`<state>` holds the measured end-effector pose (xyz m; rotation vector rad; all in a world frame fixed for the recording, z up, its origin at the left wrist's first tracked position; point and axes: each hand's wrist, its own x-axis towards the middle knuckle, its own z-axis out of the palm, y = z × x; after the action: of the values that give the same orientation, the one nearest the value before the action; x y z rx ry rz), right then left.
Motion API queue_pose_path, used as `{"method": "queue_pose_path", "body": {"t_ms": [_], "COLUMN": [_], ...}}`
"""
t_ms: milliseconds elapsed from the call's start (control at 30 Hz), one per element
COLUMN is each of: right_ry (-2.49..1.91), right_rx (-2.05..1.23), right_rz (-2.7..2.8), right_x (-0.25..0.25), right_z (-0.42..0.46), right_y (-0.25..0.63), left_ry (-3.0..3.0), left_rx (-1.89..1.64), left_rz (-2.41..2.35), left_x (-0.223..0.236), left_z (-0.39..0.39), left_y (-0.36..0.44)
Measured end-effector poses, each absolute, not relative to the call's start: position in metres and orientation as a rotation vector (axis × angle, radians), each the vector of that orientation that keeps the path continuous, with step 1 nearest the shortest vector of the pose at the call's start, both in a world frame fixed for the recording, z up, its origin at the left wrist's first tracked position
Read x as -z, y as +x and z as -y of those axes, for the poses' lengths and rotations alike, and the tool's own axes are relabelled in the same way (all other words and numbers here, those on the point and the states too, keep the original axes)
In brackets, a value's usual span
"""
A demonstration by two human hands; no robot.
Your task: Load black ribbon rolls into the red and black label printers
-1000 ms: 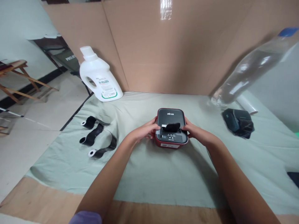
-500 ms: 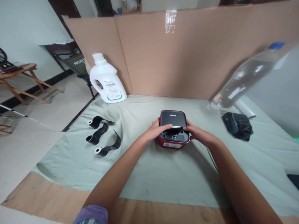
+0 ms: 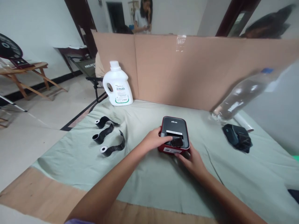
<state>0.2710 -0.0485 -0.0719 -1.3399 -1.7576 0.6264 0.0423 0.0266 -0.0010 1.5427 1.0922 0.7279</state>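
A small red and black label printer (image 3: 174,124) sits on the green cloth in front of me. My left hand (image 3: 153,138) grips its left side, the thumb laid across the top by the slot. A short shiny black strip (image 3: 177,142) lies over the printer's front top, beside that thumb. At the front right corner, my right hand (image 3: 192,160) holds the printer, its thumb on the lower front edge and the other fingers partly hidden along the right side. Left of the printer lie three partly unrolled black rolls (image 3: 102,122), (image 3: 102,135), (image 3: 111,150).
A white detergent jug (image 3: 119,87) stands at the back left against a cardboard screen (image 3: 161,71). At right, a large clear bottle (image 3: 243,93) leans over a dark bundled object (image 3: 237,137) and a pale tube (image 3: 244,122). Beyond the screen stands a person (image 3: 141,20).
My right hand has slid from the printer's right side to its front corner. The black strip now lies forward over the top. The view has tilted up.
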Motion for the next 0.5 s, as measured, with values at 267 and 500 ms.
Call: {"method": "queue_pose_path", "body": {"t_ms": [267, 500], "right_ry": [-1.031, -0.900], "right_rx": [-0.628, -0.754], "right_rz": [1.826, 1.792], "right_x": [0.028, 0.037], "right_z": [-0.046, -0.136], "right_y": [0.161, 0.052], "left_ry": [1.557, 1.382], "left_rx": [-0.949, -1.006], "left_rz": [-1.306, -1.432], "left_x": [-0.043, -0.054], "left_z": [-0.071, -0.136], "left_y": [-0.052, -0.144]}}
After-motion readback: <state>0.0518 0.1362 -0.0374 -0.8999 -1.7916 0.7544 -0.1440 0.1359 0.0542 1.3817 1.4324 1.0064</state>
